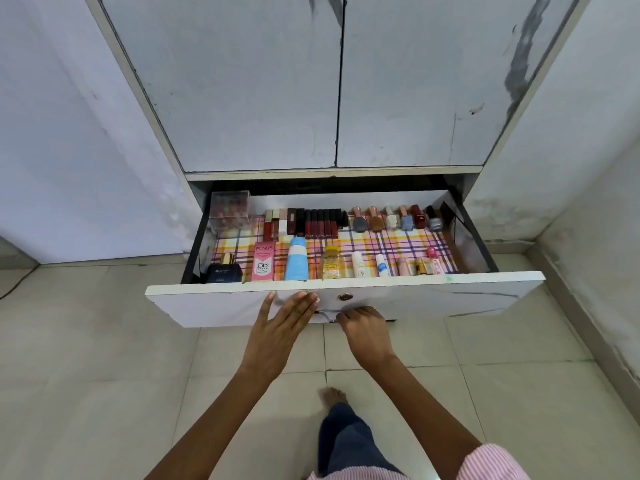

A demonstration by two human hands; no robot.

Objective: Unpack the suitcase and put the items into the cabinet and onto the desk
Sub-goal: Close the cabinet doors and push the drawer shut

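Note:
A white cabinet (277, 81) has its two upper doors closed and its bottom drawer (433, 299) pulled out. The drawer is lined with checked paper and holds rows of cosmetics: lipsticks (311, 223), nail polish bottles (398, 220), a pink Pond's box (264, 261), a blue tube (297, 259), a yellow bottle (331, 262) and a clear plastic box (230, 211). My left hand (280, 330) lies flat with straight fingers against the drawer front. My right hand (363, 329) curls its fingers round the metal drawer handle (323, 315). The suitcase is out of view.
Walls stand close on both sides of the cabinet. Beige tiled floor (104, 358) spreads below the drawer. My bare foot (333, 396) and a trouser leg are on the floor under my arms. A dark cable (17, 285) runs at the far left.

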